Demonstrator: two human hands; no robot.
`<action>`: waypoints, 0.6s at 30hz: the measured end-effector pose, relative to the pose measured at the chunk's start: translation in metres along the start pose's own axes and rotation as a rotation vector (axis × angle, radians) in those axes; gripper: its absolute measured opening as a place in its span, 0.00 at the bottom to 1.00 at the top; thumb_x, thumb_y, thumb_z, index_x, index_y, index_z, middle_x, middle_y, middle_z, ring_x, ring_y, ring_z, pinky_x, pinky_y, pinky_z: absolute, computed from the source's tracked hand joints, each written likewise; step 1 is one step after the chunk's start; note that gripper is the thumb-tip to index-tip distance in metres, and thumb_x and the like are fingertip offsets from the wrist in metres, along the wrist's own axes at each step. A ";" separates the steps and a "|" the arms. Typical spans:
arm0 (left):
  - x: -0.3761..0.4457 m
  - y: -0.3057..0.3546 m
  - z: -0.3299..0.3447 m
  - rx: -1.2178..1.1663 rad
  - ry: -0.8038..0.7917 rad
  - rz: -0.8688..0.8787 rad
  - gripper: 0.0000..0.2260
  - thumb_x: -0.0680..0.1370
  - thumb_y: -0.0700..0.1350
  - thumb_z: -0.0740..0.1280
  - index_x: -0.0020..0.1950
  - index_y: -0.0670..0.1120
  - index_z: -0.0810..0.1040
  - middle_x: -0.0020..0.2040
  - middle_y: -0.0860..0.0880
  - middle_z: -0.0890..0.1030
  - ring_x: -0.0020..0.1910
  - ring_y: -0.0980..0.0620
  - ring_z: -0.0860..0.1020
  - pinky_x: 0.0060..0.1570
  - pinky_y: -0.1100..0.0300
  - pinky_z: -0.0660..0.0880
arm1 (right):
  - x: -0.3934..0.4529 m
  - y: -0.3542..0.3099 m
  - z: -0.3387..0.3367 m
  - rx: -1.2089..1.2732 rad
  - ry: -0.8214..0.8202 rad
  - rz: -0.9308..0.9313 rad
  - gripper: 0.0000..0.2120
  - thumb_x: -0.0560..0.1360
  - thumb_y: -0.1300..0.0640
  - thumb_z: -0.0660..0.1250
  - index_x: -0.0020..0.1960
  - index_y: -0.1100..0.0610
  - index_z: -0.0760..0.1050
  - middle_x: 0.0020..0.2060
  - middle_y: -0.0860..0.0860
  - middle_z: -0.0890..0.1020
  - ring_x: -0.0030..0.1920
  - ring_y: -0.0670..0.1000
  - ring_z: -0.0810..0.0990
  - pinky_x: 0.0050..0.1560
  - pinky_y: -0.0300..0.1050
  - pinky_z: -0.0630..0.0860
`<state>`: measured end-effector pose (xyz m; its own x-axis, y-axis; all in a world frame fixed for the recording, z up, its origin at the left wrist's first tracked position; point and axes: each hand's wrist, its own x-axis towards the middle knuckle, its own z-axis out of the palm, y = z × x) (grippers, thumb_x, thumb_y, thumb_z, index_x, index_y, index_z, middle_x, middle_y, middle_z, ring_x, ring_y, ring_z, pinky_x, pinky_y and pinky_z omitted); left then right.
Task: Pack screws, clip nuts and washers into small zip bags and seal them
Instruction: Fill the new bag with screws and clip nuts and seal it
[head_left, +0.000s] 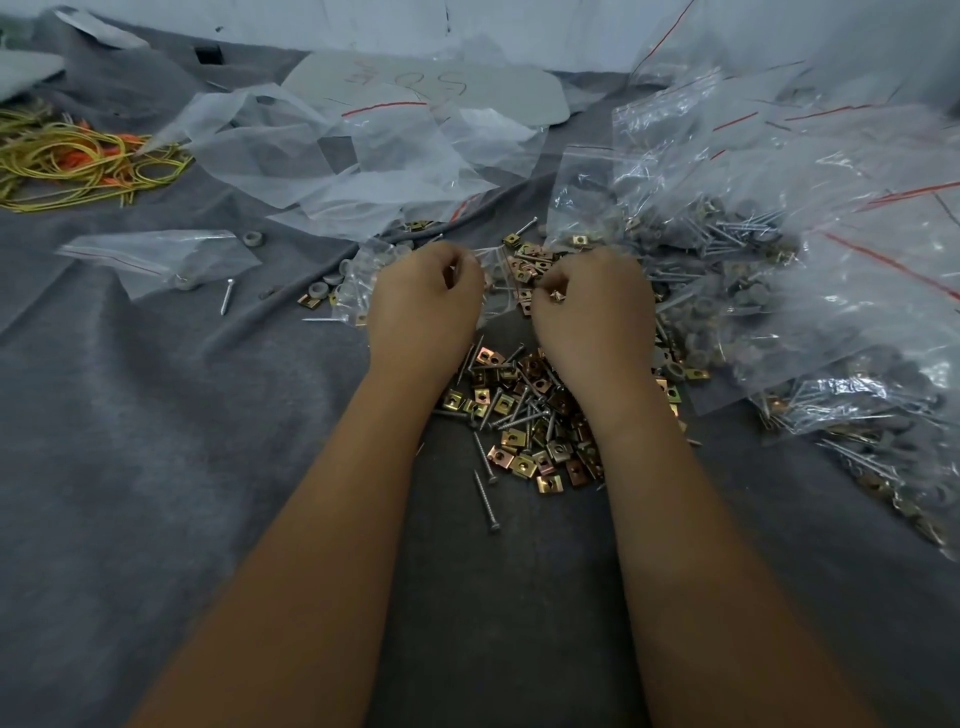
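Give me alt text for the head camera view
The left hand holds a small clear zip bag while the right hand pinches a brass-coloured clip nut beside it, above loose silver screws on grey cloth.

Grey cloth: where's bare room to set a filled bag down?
Bare cloth lies left of the left hand, below the half-empty bag and the rubber bands. A smaller patch sits between the forearms, below the loose screw. Crowded: the clip nut pile, and the filled bags right of the right hand.
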<state>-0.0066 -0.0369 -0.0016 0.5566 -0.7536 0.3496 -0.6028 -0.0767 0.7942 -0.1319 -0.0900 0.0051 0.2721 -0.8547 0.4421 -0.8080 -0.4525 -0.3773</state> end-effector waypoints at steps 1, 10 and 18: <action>0.000 0.000 0.000 -0.008 0.005 -0.004 0.12 0.80 0.47 0.61 0.46 0.44 0.82 0.31 0.47 0.77 0.32 0.46 0.76 0.35 0.49 0.75 | 0.000 -0.001 0.002 -0.100 -0.024 -0.021 0.10 0.76 0.51 0.66 0.51 0.54 0.83 0.51 0.54 0.81 0.57 0.56 0.74 0.57 0.51 0.72; -0.001 0.000 0.000 0.046 0.029 -0.026 0.12 0.80 0.49 0.61 0.45 0.46 0.82 0.30 0.50 0.76 0.28 0.53 0.71 0.30 0.59 0.67 | 0.001 -0.008 0.008 -0.202 -0.059 -0.024 0.10 0.74 0.50 0.67 0.48 0.55 0.82 0.48 0.54 0.80 0.54 0.57 0.74 0.55 0.51 0.70; 0.000 0.001 0.000 0.101 0.027 0.008 0.12 0.81 0.48 0.61 0.42 0.47 0.80 0.30 0.50 0.76 0.29 0.52 0.73 0.32 0.57 0.70 | 0.000 -0.019 -0.004 0.509 -0.013 0.080 0.03 0.74 0.54 0.70 0.44 0.52 0.82 0.42 0.47 0.81 0.45 0.46 0.78 0.47 0.41 0.76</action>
<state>-0.0072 -0.0366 -0.0004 0.5658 -0.7366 0.3706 -0.6615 -0.1372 0.7373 -0.1184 -0.0809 0.0154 0.2291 -0.8933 0.3868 -0.4709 -0.4495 -0.7591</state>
